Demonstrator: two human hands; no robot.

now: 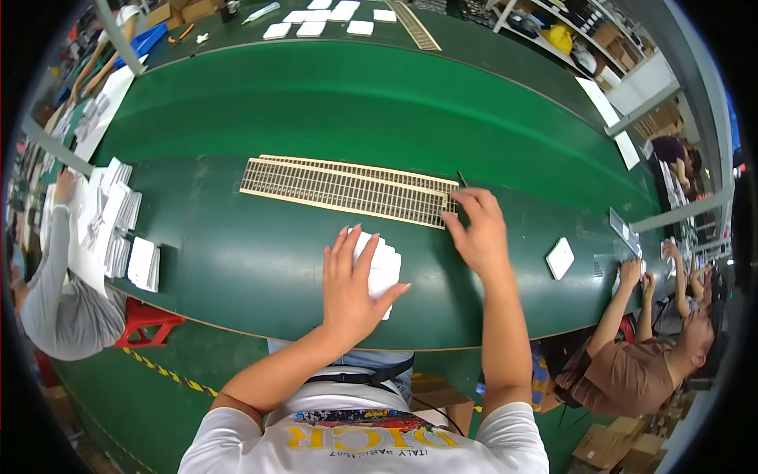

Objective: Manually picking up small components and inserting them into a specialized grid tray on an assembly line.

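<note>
the left hand hides part of the white stack, so its pieces cannot be counted. whether the right hand grips or merely touches the front panel is unclear; that panel covers much of the rear panel. items on the far-right shelf are too small to tell.

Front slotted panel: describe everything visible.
The front slotted panel is long, thin, flat and beige, with rows of narrow slots between pale bars; perhaps wood or plastic. It lies crosswise on the green bench, right end nearer the person, apparently overlapping a similar panel behind. The right hand is at its right end; contact is unclear.
</note>
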